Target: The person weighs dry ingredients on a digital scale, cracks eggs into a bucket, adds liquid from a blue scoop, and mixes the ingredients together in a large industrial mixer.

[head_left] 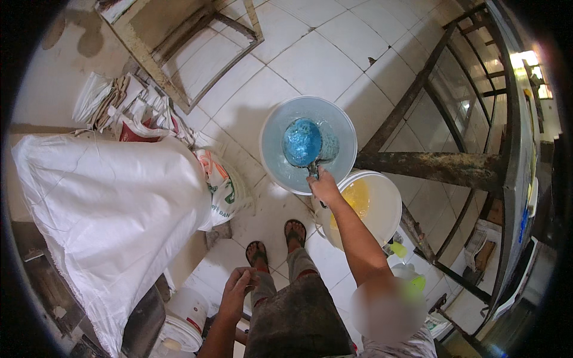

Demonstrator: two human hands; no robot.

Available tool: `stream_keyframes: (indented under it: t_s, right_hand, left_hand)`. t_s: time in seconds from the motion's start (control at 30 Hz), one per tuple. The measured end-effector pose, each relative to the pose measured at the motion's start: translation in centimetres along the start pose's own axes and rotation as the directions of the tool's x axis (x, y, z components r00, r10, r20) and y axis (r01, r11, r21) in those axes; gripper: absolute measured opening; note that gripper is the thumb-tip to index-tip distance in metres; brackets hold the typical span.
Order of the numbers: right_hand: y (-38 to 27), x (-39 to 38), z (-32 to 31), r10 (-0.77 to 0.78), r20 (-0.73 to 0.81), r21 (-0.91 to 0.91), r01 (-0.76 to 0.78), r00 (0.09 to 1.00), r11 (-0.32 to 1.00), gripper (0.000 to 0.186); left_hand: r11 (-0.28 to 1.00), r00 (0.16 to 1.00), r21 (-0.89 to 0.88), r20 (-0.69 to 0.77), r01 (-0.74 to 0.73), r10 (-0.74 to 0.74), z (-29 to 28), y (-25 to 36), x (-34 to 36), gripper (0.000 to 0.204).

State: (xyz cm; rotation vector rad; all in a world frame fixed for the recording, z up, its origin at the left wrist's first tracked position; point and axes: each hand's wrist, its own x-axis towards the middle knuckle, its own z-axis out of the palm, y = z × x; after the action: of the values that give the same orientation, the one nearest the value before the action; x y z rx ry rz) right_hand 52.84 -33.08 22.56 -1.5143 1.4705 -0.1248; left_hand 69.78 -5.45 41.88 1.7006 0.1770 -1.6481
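Observation:
My right hand (324, 185) grips the dark handle of a round dipper (301, 142), whose bowl looks bright blue inside. This dipper is over or in a large white bucket (267, 149) with clear-looking liquid; how deep it sits I cannot tell. Just below my right forearm stands a second white bucket (388, 203) holding something yellow. My left hand (240, 281) hangs by my left leg, its fingers loosely bent and apart, and nothing shows in it.
A white woven sheet (125, 197) covers something at left, beside a printed sack (222, 185) and a pile of folded sacks (134, 110). On the right is a table with a rusty metal frame (436, 167). A worn frame stand (173, 53) rises at upper left on white floor tiles.

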Motion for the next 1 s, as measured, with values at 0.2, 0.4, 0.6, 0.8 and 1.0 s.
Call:
stream_keyframes:
  t_s: [0.2,0.4,0.6,0.8,1.0]
  right_hand:
    - [0.1,-2.0,0.2,-0.032,-0.167,0.100,0.049,0.986,0.994,0.026]
    - [-2.7,-5.6,-1.8,0.178,0.064,0.699,-0.171,0.982,0.694,0.026]
    - [-5.7,-11.4,-3.1,0.149,0.073,0.853,-0.139,0.986,0.503,0.027]
    - [-7.9,-18.9,-6.7,0.053,-0.016,0.897,-0.009,0.998,0.442,0.022]
    - [-5.3,-26.0,-9.5,0.098,-0.210,0.896,0.151,0.973,0.418,0.023]
  left_hand:
    - [1.000,1.000,0.019,0.006,-0.014,0.014,-0.1,-0.5,-0.9,0.024]
    - [0.997,0.999,0.074,0.041,-0.024,0.021,-0.4,-0.6,-2.0,0.025]
    - [0.987,0.994,0.137,0.077,-0.083,0.073,-0.5,-0.4,-3.6,0.025]
    - [0.966,0.975,0.200,0.186,-0.163,0.126,0.2,-0.1,-4.9,0.025]
    - [0.935,0.960,0.292,0.247,-0.200,0.128,1.0,0.2,-6.4,0.028]
